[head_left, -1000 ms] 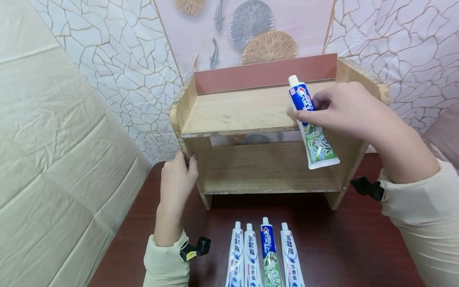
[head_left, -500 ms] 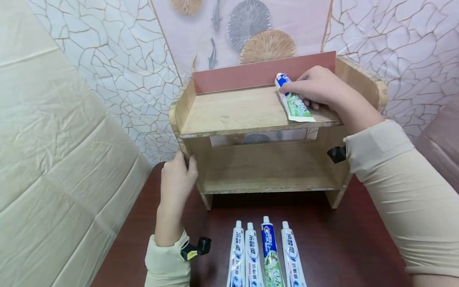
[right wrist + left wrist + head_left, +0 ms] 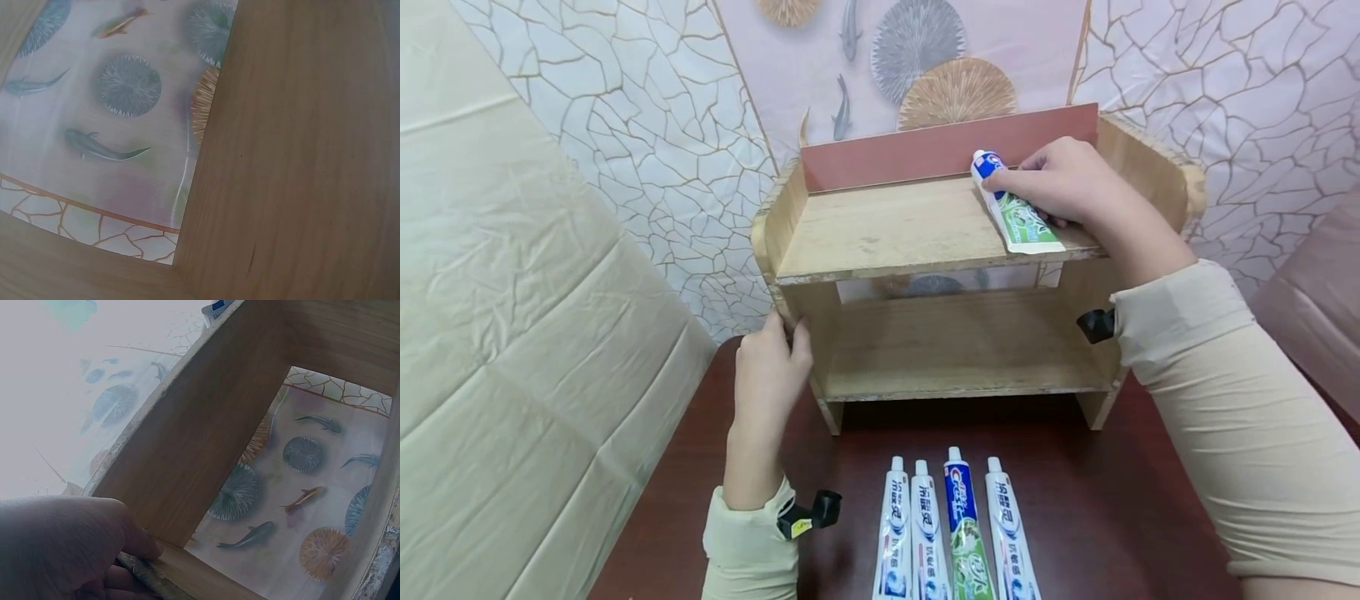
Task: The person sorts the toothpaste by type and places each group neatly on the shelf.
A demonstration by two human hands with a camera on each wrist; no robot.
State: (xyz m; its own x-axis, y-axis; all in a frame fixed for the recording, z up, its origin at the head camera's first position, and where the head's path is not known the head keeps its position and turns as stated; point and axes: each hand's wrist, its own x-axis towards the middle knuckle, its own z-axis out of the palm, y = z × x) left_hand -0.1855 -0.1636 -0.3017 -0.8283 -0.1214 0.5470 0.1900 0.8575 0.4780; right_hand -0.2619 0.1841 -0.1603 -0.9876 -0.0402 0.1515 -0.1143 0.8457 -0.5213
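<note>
A blue, white and green Crest toothpaste tube (image 3: 1026, 227) lies at a slant on the right part of the upper board of a small wooden shelf (image 3: 880, 229), cap toward the back. My right hand (image 3: 1071, 179) holds it from above near the cap end, thumb across the tube. My left hand (image 3: 770, 367) grips the shelf's left side panel below the upper board. In the left wrist view, that hand (image 3: 69, 544) has its thumb on the panel's inner face. The right wrist view shows shelf boards (image 3: 300, 150) but not my right hand.
Several toothpaste tubes lie side by side on the dark red table in front of the shelf: white ones (image 3: 893, 529) and a blue-green one (image 3: 967, 525). A reddish back strip (image 3: 887, 162) edges the upper board. Beige padded fabric (image 3: 535, 333) stands at left.
My right hand has carried the tube from in front of the shelf back and left, onto the upper board. Over the last half second it has barely moved. My left hand keeps its grip.
</note>
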